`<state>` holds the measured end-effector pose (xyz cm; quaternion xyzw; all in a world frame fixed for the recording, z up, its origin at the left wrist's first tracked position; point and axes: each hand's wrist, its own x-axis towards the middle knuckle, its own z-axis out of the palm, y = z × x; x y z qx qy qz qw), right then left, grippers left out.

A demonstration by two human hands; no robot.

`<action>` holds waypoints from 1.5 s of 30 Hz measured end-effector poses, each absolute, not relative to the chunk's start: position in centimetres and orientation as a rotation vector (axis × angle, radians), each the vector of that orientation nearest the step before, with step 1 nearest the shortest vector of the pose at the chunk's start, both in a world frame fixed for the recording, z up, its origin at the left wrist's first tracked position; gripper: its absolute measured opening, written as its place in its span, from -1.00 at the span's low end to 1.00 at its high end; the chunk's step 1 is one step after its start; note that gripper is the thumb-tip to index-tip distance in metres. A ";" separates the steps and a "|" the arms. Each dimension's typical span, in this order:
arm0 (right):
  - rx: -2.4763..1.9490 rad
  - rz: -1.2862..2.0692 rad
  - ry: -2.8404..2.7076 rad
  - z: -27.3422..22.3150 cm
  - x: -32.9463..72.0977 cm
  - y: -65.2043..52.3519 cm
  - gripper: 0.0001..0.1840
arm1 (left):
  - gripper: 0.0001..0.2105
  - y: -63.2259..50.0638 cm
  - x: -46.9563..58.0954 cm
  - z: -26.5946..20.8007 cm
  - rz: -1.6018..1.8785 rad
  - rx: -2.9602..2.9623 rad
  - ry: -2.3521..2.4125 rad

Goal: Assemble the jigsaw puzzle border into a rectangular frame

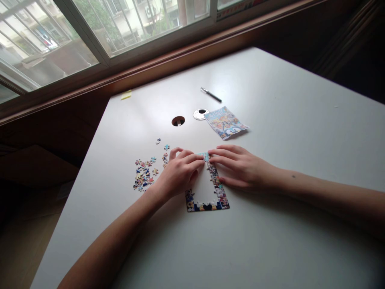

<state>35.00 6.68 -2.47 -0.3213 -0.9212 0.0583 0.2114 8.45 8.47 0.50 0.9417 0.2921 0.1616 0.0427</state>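
Note:
A partly assembled jigsaw puzzle (207,206) lies flat on the white table, its border joined into a frame around a bare middle. My left hand (182,170) reaches over its upper left side, covering much of that edge. Its fingers are bent and close together at the top edge; whatever they hold is hidden. Along the upper right border rests my right hand (242,166), fingers stretched out and apart, their tips touching the puzzle's edge. Loose jigsaw pieces (144,176) are scattered left of my left hand, a few partly behind it.
A creased picture sheet (225,122) lies beyond my right hand, beside a round silver cover (200,114). A cable hole (178,121) opens in the white table (294,132). Farther back are a pen (211,94) and a yellow sticker (126,95). A window (144,24) borders the far side.

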 end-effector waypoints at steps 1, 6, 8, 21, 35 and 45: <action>-0.893 0.157 -2.562 -2.5 35.0 6.7 -0.49 | -0.77 8.5 8.5 0.5 0.492 2.880 0.890; -0.894 0.181 -2.551 -2.5 35.0 6.7 -0.47 | -0.77 8.4 8.4 0.5 0.479 2.887 0.891; -0.897 0.190 -2.548 -2.5 35.0 6.7 -0.47 | -0.77 8.3 8.5 0.5 0.474 2.884 0.893; -0.933 0.251 -2.567 -2.2 35.0 6.7 -0.49 | -0.78 7.4 3.2 3.8 0.406 2.796 1.105; -0.911 0.256 -2.547 -2.6 35.4 6.8 -0.41 | -0.58 7.3 -5.7 -1.0 0.468 2.598 1.592; -0.925 0.251 -2.593 -2.4 35.6 6.9 -0.41 | -0.71 5.9 -6.8 2.8 0.516 2.645 1.260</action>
